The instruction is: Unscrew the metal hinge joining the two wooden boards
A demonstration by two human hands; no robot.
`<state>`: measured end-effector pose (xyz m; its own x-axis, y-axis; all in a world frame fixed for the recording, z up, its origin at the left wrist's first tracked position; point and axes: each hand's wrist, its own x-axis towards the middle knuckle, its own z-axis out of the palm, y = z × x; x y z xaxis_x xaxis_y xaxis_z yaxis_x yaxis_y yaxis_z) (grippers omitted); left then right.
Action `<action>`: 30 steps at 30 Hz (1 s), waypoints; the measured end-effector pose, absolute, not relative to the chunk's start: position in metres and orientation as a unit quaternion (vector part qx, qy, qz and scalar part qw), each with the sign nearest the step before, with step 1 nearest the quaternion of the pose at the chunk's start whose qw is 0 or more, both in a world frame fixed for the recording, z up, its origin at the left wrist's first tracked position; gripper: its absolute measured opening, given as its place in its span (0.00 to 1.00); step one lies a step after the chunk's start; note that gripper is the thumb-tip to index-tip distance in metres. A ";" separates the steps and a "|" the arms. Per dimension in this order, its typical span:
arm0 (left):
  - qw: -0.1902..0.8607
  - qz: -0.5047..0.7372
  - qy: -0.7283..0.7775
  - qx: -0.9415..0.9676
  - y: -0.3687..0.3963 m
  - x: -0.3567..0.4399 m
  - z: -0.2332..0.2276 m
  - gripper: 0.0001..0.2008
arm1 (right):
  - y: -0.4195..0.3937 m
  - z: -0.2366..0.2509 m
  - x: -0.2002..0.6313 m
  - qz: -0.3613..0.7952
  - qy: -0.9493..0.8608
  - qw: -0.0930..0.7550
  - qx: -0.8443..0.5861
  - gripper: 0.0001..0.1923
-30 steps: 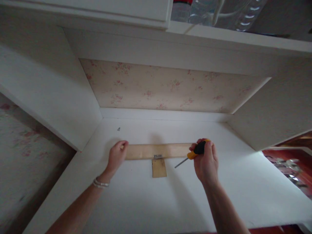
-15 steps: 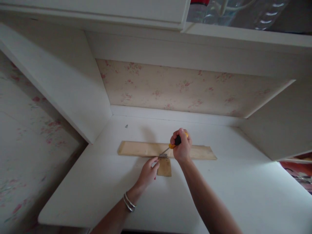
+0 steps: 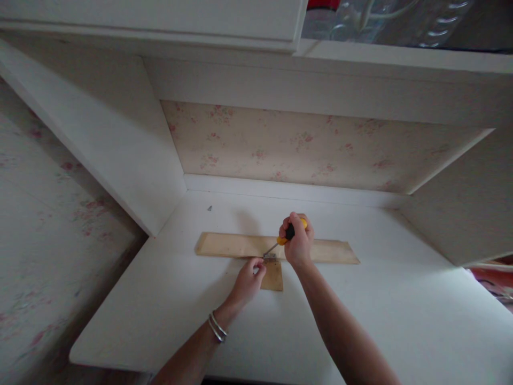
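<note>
My right hand (image 3: 298, 239) is wrapped round the yellow and black handle of a screwdriver (image 3: 280, 240). Its shaft slants down to the left, the tip at a small metal hinge (image 3: 270, 257). That hinge lies where a long wooden board (image 3: 228, 245) meets a short wooden piece (image 3: 274, 277) in front of it. Thumb and fingers of my left hand (image 3: 249, 279) are pinched together beside the hinge's left end, partly over the short piece. Whatever they grip is too small to make out.
All this lies on a white desktop (image 3: 168, 299). Farther back is a small dark metal piece (image 3: 209, 208). White side panels (image 3: 132, 160) flank the desktop left and right, and a cabinet (image 3: 160, 21) hangs overhead. Clear plastic bottles (image 3: 444, 24) stand on the upper right shelf.
My left hand has shifted slightly right, covering more of the short wooden piece. The screwdriver stays at the hinge in my right hand. The camera view has moved a little.
</note>
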<state>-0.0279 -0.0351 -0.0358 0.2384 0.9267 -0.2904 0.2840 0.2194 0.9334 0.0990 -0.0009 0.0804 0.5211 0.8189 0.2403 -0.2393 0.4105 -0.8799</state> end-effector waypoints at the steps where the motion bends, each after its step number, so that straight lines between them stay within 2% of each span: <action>1: 0.558 0.294 0.541 0.556 -0.034 -0.027 -0.036 0.15 | -0.001 0.081 0.099 0.344 -0.362 0.751 -0.431 0.16; 3: 0.563 0.302 0.535 0.552 -0.032 -0.025 -0.036 0.14 | 0.000 0.086 0.100 0.336 -0.418 0.695 -0.479 0.17; 5: 0.576 0.294 0.538 0.541 -0.030 -0.023 -0.034 0.14 | 0.002 0.098 0.102 0.292 -0.508 0.598 -0.548 0.18; 8: 0.579 0.271 0.537 0.550 -0.028 -0.019 -0.029 0.14 | 0.008 0.126 0.105 0.143 -0.651 0.384 -0.639 0.22; 11: 0.564 0.272 0.535 0.567 -0.025 -0.018 -0.028 0.14 | 0.015 0.156 0.107 0.046 -0.699 0.109 -0.706 0.27; 13: 0.556 0.280 0.536 0.570 -0.024 -0.018 -0.029 0.14 | 0.019 0.173 0.107 0.006 -0.726 0.007 -0.688 0.27; 17: 0.544 0.284 0.541 0.575 -0.023 -0.018 -0.034 0.14 | 0.025 0.195 0.106 0.072 -0.809 -0.087 -0.577 0.20; 20: 0.539 0.286 0.542 0.578 -0.023 -0.018 -0.036 0.14 | 0.026 0.204 0.102 0.081 -0.809 -0.133 -0.567 0.20; 24: 0.537 0.288 0.539 0.581 -0.023 -0.019 -0.038 0.15 | 0.027 0.207 0.097 0.006 -0.779 -0.156 -0.608 0.27; 28: 0.542 0.287 0.532 0.583 -0.021 -0.021 -0.039 0.15 | 0.030 0.209 0.103 0.041 -0.817 -0.179 -0.546 0.20; 30: 0.546 0.288 0.529 0.583 -0.021 -0.022 -0.039 0.15 | 0.032 0.209 0.109 0.059 -0.828 -0.182 -0.527 0.21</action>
